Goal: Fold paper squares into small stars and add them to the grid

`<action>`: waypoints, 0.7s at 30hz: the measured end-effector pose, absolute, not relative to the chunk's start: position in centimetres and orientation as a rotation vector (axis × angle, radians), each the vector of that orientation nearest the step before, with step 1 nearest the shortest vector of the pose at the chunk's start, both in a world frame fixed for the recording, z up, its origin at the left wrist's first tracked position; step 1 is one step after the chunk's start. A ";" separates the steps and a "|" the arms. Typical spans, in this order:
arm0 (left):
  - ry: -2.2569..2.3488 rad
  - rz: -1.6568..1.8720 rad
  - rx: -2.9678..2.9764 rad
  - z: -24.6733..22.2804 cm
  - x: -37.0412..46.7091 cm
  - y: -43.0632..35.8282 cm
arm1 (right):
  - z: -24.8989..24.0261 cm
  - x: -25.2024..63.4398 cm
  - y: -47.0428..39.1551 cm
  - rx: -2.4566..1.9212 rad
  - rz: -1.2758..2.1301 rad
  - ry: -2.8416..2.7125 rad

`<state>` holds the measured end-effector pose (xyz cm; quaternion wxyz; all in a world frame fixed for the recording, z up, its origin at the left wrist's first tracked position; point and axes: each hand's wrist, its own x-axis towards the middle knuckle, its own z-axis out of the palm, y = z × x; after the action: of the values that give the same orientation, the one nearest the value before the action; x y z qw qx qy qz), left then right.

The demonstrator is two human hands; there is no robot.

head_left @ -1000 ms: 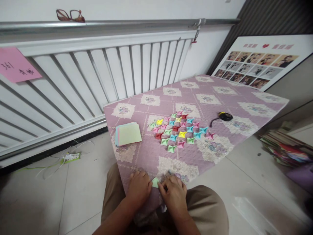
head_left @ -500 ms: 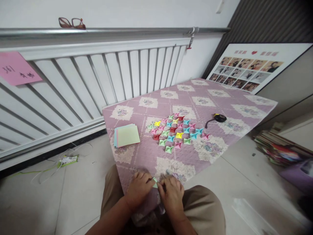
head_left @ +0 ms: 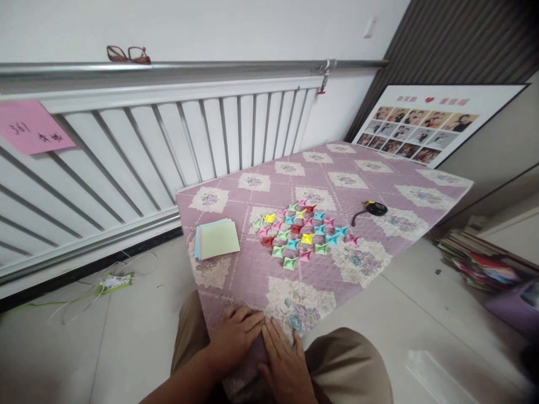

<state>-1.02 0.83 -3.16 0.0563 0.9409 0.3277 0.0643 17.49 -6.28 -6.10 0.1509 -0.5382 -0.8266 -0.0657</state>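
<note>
Meeting at the fingertips, or very nearly so, the left hand (head_left: 236,335) and the right hand (head_left: 284,356) lie low on the near end of the flowered purple cloth (head_left: 248,280), and whatever is under those fingers is completely hidden! The right hand's fingers run straight, the left's bend gently over, neither fist clenched; whether either pinches anything, nobody can tell from here. Both forearms are cut off by the lower edge. Beyond them, mid-table, sit the folded paper pieces (head_left: 296,229), and the count comes to about twenty-six: three yellow, three red, roughly six green, six blue and eight pink, set out in slanting rows. To their left, one stack of square sheets (head_left: 219,240), pale green-yellow on top, pink and blue edges peeping out, the number beneath impossible to count. Over to the right, one black item (head_left: 377,208) with a dark strap. One pink note (head_left: 31,132) is cropped at the left, and one photo board (head_left: 425,126) shows fifteen pictures, its heading too blurred to read
</note>
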 end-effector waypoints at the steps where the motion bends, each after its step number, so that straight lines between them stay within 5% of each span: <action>1: 0.987 0.184 2.875 -3.2 -1.4 0.7 | -6.2 17.5 -6.3 -1.561 -0.177 -2.384; 21: 1.042 0.118 2.948 -3.5 -3.4 -0.2 | -7.0 19.8 -6.7 -1.578 -0.290 -2.447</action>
<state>-3.40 -0.17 -3.54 0.0066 0.9422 0.3330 0.0378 19.80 -6.72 -6.97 0.1075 -0.5361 -0.8315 -0.0986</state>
